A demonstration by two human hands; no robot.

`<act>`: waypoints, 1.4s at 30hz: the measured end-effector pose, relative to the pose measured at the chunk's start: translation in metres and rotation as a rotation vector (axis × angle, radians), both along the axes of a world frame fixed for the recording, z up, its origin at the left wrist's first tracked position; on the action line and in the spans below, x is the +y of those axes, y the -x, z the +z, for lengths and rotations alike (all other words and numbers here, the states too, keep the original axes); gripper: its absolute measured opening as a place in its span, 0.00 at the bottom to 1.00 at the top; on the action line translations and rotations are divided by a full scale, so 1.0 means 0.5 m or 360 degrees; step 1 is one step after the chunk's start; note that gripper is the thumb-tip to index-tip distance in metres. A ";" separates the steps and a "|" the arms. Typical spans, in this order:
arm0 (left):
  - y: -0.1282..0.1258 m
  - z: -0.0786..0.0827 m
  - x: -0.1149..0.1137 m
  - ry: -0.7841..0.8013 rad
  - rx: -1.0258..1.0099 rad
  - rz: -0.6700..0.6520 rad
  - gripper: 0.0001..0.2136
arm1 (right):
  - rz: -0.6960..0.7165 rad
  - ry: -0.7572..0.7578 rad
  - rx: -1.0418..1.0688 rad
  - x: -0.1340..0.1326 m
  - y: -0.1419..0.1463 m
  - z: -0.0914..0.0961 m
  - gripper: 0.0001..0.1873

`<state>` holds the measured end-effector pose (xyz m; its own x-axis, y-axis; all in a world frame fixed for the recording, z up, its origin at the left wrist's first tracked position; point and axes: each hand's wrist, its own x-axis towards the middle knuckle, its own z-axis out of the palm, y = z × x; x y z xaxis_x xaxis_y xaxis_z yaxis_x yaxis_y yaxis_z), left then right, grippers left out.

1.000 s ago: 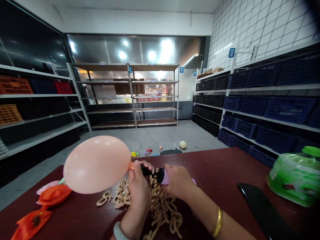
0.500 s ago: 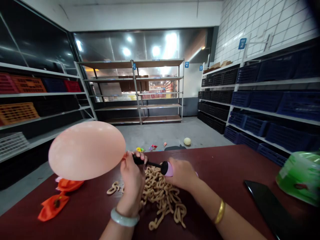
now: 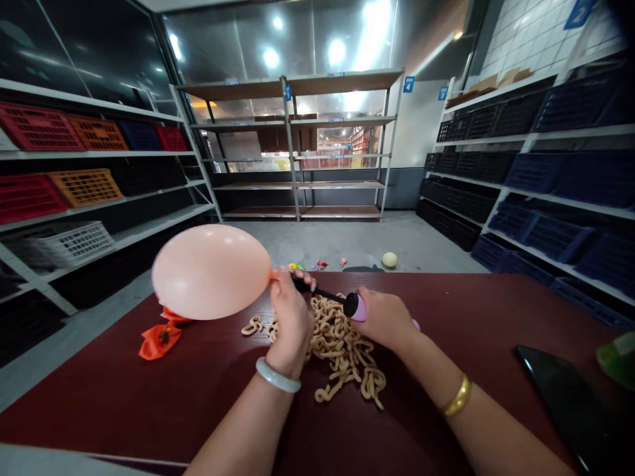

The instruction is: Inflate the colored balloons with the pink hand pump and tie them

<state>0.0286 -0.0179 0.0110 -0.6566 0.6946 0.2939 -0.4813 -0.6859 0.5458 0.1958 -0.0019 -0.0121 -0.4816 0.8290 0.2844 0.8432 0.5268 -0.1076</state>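
Evidently, balloon (image 3: 211,272) is pinched to pump (image 3: 350,305) by grip of left hand (image 3: 294,309), presumably against leaks; pump handle (image 3: 361,309) is wrapped by grip of right hand (image 3: 387,317) above counter (image 3: 218,396).

Balloon (image 3: 211,272): above the table's left part, left of the pump (image 3: 355,306)
Tabletop (image 3: 456,317): heap of strands (image 3: 342,344) in the middle, limp balloons (image 3: 160,340) left, flat device (image 3: 560,396) right
Floor behind table (image 3: 322,239): ball (image 3: 389,260)
Crates (image 3: 86,187): on shelves at both sides
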 end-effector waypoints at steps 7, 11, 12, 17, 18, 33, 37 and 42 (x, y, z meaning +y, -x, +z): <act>-0.095 -0.050 -0.006 0.0147 0.0039 -0.0275 0.11 | -0.0059 0.0070 0.0055 -0.025 0.012 0.020 0.15; -0.091 -0.049 -0.011 0.0128 0.0057 -0.0291 0.11 | -0.0064 0.0093 0.0070 -0.025 0.015 0.021 0.16; -0.085 -0.044 -0.011 0.0117 0.0080 -0.0293 0.11 | -0.0062 0.0109 0.0086 -0.023 0.016 0.019 0.16; -0.016 -0.007 -0.004 0.0016 0.0056 -0.0203 0.13 | -0.0024 0.0161 0.0101 -0.007 0.007 0.013 0.18; 0.005 0.000 -0.001 0.0005 0.0033 -0.0173 0.13 | -0.0020 0.0166 0.0081 -0.002 0.002 0.014 0.19; -0.021 -0.023 0.008 0.0021 -0.0011 -0.0179 0.12 | -0.0044 0.0152 -0.0054 -0.001 -0.012 0.026 0.17; -0.088 -0.044 -0.005 0.0138 0.0018 -0.0324 0.13 | -0.0047 0.0183 0.0023 -0.016 0.001 0.028 0.17; -0.096 -0.036 -0.016 0.0151 0.0043 -0.0322 0.12 | -0.0045 0.0217 0.0076 -0.026 0.014 0.030 0.16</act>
